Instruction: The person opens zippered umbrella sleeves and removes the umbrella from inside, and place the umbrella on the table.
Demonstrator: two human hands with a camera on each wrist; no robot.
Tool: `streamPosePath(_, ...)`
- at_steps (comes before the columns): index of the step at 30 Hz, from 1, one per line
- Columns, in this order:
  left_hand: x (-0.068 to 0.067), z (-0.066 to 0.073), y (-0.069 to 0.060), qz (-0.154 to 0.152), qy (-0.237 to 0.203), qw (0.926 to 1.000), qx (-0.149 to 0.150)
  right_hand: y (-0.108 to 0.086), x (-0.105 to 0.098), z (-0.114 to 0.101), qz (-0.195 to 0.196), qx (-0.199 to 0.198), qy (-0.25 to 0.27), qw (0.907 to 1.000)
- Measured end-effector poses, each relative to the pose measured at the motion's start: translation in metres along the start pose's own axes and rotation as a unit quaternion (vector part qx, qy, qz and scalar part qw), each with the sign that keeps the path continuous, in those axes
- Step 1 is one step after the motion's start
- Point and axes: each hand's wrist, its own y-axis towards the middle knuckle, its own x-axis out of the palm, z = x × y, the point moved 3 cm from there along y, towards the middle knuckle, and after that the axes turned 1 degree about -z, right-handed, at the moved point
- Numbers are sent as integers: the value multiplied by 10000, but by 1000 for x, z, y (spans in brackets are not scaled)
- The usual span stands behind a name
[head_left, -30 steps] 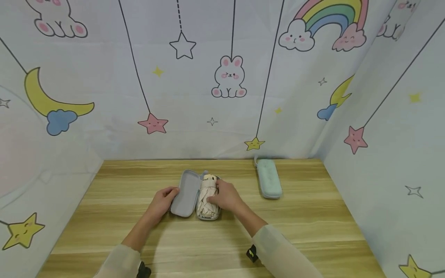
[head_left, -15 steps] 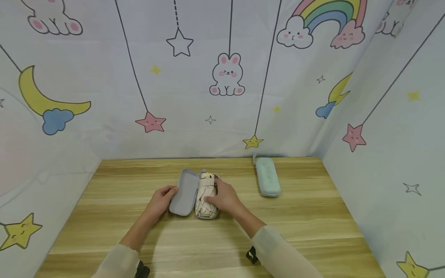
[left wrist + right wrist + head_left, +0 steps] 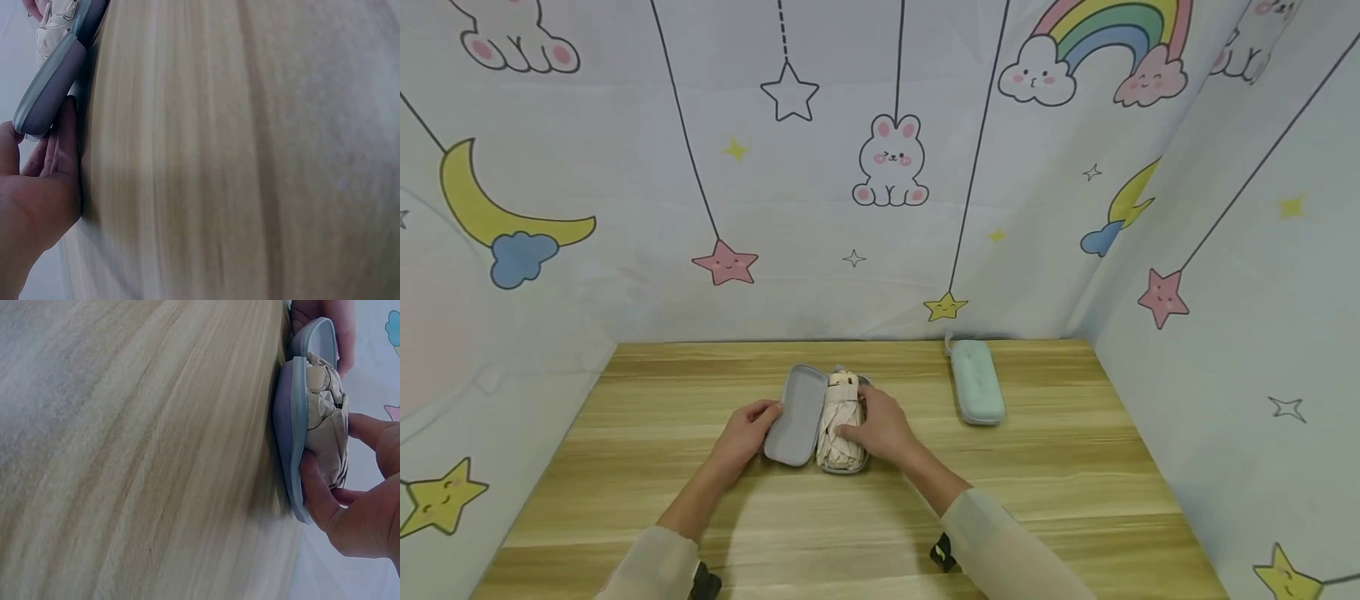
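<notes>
A grey zippered case lies unfolded on the table, its lid (image 3: 799, 417) on the left side. In its right half sits a cream folded umbrella (image 3: 841, 421) with a small face printed near its top end. My left hand (image 3: 747, 440) pinches the outer edge of the lid, thumb on top and fingers beneath, as the left wrist view shows. My right hand (image 3: 883, 423) holds the umbrella from its right side, thumb and fingers spread along it. The right wrist view shows the umbrella's fabric (image 3: 328, 428) bulging above the case's rim (image 3: 299, 419).
A mint-green closed case (image 3: 977, 383) with a wrist loop lies at the back right of the wooden table (image 3: 1037, 483). A white cloth (image 3: 820, 208) printed with cartoons hangs along the table's back and sides.
The umbrella and my right hand have shifted slightly left, closer to the lid. My left hand keeps its pinch on the lid. The whole head view has drifted a little.
</notes>
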Motion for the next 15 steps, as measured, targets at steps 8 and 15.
streamPosePath(8, 0, 0, -1, -33, -85, 9999, -51, 0, 4, -7, -48, -185, -235, 9995)
streamPosePath(15, 0, 0, -2, -44, -234, 9997, -76, 0, 6, -9, -73, -378, -210, 9990)
